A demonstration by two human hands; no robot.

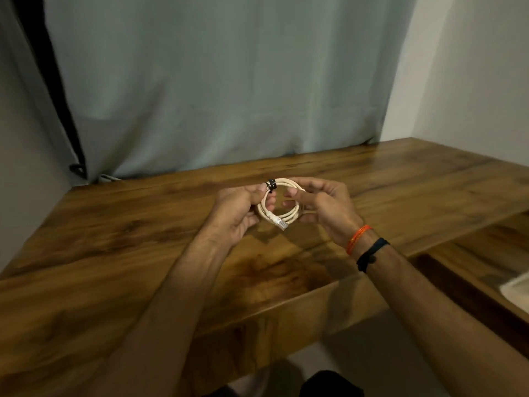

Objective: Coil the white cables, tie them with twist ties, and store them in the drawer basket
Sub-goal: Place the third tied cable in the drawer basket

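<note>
Coiled cable [279, 206] between both hands above table [114, 253]; curtain [214, 81] behind.

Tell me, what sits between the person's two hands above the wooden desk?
In the head view, a coiled white cable bound by a dark tie, held between the left hand and right hand.

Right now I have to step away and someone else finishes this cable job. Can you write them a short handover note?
Left hand: grips the left side of the coiled white cable, next to the black tie.
Right hand: grips the coil's right side.
The coil is held just above the wooden table, its plug hanging at the bottom.
Done: cable coiled, black tie wrapped round it at top left.
Left: check the tie is secure, then store the coil. An open drawer shows at right; whether it holds the basket cannot be told.
</note>
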